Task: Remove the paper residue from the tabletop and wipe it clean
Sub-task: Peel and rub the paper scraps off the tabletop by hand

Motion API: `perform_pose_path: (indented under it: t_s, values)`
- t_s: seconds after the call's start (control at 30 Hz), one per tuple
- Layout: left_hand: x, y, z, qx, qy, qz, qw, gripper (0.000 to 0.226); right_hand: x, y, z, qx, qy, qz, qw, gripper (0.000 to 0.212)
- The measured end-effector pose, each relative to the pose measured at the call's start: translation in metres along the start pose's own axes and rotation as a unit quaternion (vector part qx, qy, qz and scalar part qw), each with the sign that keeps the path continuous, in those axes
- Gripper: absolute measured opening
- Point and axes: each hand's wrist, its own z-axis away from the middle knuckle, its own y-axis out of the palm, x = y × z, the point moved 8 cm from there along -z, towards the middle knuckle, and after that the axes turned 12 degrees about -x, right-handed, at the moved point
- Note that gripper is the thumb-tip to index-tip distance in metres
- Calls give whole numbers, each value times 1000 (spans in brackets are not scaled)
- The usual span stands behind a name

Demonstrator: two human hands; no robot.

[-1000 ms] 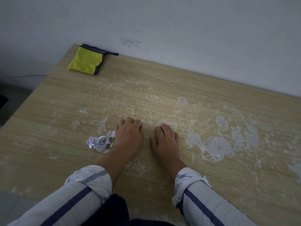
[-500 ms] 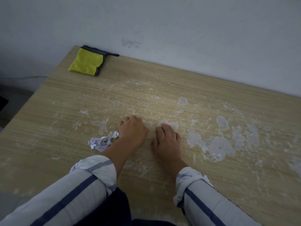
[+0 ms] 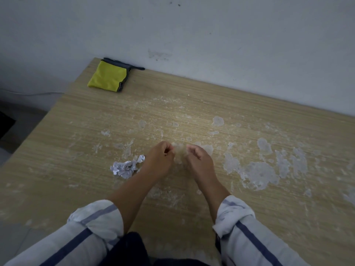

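Note:
White paper residue is stuck across the wooden tabletop (image 3: 80, 135), with the biggest patch (image 3: 258, 174) to the right of my hands. A smaller patch of residue (image 3: 179, 153) lies between my two hands. My left hand (image 3: 160, 163) is raised a little off the table, its fingers curled in against the thumb; I see nothing held in it. My right hand (image 3: 199, 160) hovers beside it with bent fingers and the thumb apart, holding nothing. A crumpled ball of peeled paper (image 3: 124, 167) lies just left of my left hand.
A folded yellow cloth with a grey edge (image 3: 108, 76) lies at the far left corner, against the white wall (image 3: 211, 35). The table's left edge drops to the floor, where a thin cable (image 3: 28, 93) runs along the wall.
Both hands lay flat on the table, fingers pressing the residue. Now they are lifted, turned inward and curled, facing each other over the small patch.

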Motion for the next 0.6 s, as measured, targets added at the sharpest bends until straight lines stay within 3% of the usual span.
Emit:
perform_pose_path:
  t_s: [0.07, 0.13, 0.33, 0.5, 0.6]
  values:
    - [1, -7, 3, -3, -5, 5, 1000, 10, 5, 14, 10, 45, 88, -116, 988, 31]
    - [3, -16, 6, -8, -5, -1, 1000, 9, 9, 25, 16, 57, 113, -163, 978, 29]
    - [18, -48, 13, -28, -5, -26, 999, 6, 22, 47, 28, 48, 85, -163, 982, 14]
    - [33, -75, 19, -27, 8, -40, 999, 15, 27, 67, 39, 55, 69, -155, 984, 15]
    - [44, -98, 17, -72, -1, -47, 996, 15, 24, 77, 45, 56, 69, -145, 985, 16]
